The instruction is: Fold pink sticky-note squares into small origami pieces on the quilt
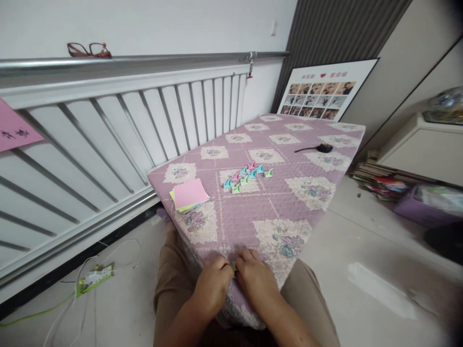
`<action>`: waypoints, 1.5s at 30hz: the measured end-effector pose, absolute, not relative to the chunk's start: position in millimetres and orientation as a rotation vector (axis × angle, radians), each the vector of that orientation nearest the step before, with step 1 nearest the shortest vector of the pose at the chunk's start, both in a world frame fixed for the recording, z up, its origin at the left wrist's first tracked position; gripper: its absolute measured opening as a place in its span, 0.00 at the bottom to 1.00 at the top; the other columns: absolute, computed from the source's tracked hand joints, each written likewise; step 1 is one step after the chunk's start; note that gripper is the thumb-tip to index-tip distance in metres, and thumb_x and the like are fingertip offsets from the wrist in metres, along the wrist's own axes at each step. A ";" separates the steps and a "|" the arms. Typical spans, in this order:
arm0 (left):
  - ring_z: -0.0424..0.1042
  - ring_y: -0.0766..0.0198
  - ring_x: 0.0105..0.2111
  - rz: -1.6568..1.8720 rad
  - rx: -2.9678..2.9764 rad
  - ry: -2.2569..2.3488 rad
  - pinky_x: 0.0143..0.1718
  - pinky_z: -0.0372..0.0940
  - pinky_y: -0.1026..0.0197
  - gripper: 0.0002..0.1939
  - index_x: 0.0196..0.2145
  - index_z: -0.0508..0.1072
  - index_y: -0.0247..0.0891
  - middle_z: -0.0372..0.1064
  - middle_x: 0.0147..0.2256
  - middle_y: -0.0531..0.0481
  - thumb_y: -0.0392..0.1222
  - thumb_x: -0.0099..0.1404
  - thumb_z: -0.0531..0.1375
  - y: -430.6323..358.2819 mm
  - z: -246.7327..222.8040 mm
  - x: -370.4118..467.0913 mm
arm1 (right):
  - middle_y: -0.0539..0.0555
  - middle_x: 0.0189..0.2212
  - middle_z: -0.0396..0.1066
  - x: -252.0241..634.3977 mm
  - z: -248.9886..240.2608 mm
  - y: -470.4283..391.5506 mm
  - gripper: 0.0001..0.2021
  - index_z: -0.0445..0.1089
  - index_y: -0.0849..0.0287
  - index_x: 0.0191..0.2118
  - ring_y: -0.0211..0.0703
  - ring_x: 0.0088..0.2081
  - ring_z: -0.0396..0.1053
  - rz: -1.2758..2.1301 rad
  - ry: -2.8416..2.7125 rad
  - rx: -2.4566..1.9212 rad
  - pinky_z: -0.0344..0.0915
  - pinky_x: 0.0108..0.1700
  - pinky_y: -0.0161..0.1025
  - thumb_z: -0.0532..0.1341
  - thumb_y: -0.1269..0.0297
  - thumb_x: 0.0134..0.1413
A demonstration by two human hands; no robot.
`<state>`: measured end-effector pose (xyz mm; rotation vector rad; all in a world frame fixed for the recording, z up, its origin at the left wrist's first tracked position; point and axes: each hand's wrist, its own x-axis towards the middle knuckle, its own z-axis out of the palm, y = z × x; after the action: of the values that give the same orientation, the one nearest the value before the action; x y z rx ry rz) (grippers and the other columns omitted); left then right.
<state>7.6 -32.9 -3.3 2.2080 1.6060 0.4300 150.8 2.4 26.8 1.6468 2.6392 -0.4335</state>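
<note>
Both hands meet at the near end of the cloth-covered table (238,219). My left hand (216,278) and my right hand (253,274) have their fingers closed on a small green paper piece (235,270), mostly hidden between them. Beyond them stand several small folded paper pieces in green, blue and pink, among them a green one (268,173) at the right and a blue one (227,184) at the left. A stack of square paper sheets (190,194), pink on top with yellow and green below, lies near the left table edge.
A black object with a thin handle (324,148) lies toward the table's far right. White railing (195,113) runs along the left side, with glasses (90,50) on its top bar. A power strip (95,279) with cables is on the floor. A photo board (325,91) leans behind the table.
</note>
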 end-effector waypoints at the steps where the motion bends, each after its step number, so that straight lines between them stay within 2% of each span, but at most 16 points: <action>1: 0.65 0.62 0.37 0.416 2.214 1.615 0.39 0.59 0.60 0.13 0.31 0.71 0.36 0.66 0.36 0.47 0.32 0.67 0.48 -32.6 -3.9 7.8 | 0.59 0.43 0.70 149.5 26.3 2.3 0.11 0.73 0.58 0.35 0.52 0.48 0.65 -0.420 2.633 1.649 0.64 0.40 0.42 0.53 0.74 0.56; 6: 0.65 0.63 0.37 0.465 2.174 1.616 0.38 0.59 0.61 0.13 0.31 0.71 0.37 0.66 0.36 0.48 0.30 0.66 0.48 -32.7 -2.4 9.6 | 0.59 0.41 0.70 150.1 25.5 2.2 0.11 0.72 0.58 0.33 0.52 0.47 0.65 -0.499 2.679 1.670 0.64 0.41 0.43 0.53 0.75 0.55; 9: 0.65 0.62 0.38 0.570 2.125 1.597 0.40 0.60 0.61 0.11 0.32 0.71 0.37 0.66 0.37 0.48 0.29 0.64 0.50 -34.2 -4.8 9.0 | 0.57 0.41 0.70 162.8 22.9 4.3 0.08 0.71 0.57 0.32 0.48 0.46 0.65 -0.814 2.849 1.662 0.62 0.46 0.42 0.56 0.74 0.51; 12: 0.65 0.61 0.39 0.673 2.085 1.582 0.42 0.60 0.60 0.10 0.33 0.71 0.38 0.66 0.38 0.48 0.28 0.61 0.53 -35.9 -10.3 8.2 | 0.54 0.41 0.70 182.5 16.2 8.4 0.07 0.69 0.56 0.35 0.45 0.45 0.66 -1.199 2.930 1.736 0.61 0.49 0.40 0.57 0.72 0.48; 17: 0.64 0.61 0.38 0.687 2.083 1.627 0.41 0.61 0.60 0.10 0.33 0.71 0.40 0.66 0.37 0.48 0.29 0.61 0.52 -36.2 -15.5 12.1 | 0.52 0.34 0.71 202.4 6.7 11.8 0.07 0.68 0.56 0.36 0.43 0.37 0.69 -1.475 2.753 2.037 0.64 0.41 0.39 0.55 0.63 0.54; 22: 0.65 0.61 0.38 0.613 2.133 1.650 0.41 0.61 0.60 0.12 0.34 0.72 0.41 0.66 0.37 0.48 0.30 0.62 0.51 -34.3 -24.4 17.8 | 0.51 0.32 0.70 194.1 3.9 7.1 0.05 0.68 0.56 0.34 0.42 0.34 0.68 -1.335 2.844 1.947 0.63 0.38 0.37 0.56 0.64 0.53; 26: 0.66 0.61 0.38 0.564 2.162 1.595 0.42 0.61 0.60 0.13 0.37 0.72 0.43 0.67 0.39 0.48 0.32 0.64 0.49 -28.6 -42.3 16.1 | 0.50 0.28 0.70 190.0 -3.5 9.7 0.08 0.67 0.55 0.27 0.42 0.32 0.69 -1.240 2.913 1.930 0.63 0.36 0.37 0.53 0.66 0.55; 31: 0.66 0.60 0.35 0.554 2.176 1.641 0.39 0.62 0.61 0.13 0.37 0.72 0.47 0.67 0.38 0.48 0.34 0.62 0.51 -17.4 -55.2 17.8 | 0.52 0.29 0.71 205.0 -13.4 32.1 0.09 0.68 0.56 0.31 0.43 0.33 0.69 -1.295 3.008 2.052 0.65 0.37 0.38 0.53 0.61 0.56; 37: 0.67 0.62 0.38 0.570 2.095 1.772 0.41 0.60 0.62 0.14 0.38 0.72 0.45 0.67 0.39 0.49 0.31 0.62 0.50 12.5 -32.3 36.3 | 0.54 0.29 0.73 231.5 -21.6 80.9 0.11 0.70 0.57 0.31 0.46 0.33 0.70 -1.230 2.890 2.479 0.66 0.38 0.40 0.54 0.57 0.54; 45: 0.66 0.60 0.40 0.544 2.091 1.929 0.43 0.58 0.60 0.13 0.37 0.72 0.41 0.67 0.38 0.48 0.30 0.65 0.49 78.1 -3.4 73.2 | 0.54 0.29 0.74 238.0 -29.9 100.9 0.14 0.71 0.57 0.32 0.46 0.34 0.71 -1.361 2.830 2.693 0.66 0.39 0.39 0.55 0.53 0.54</action>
<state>73.2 78.1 -3.4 2.0908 1.9289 0.5442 238.0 100.9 -29.9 2.6930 2.8296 -1.3611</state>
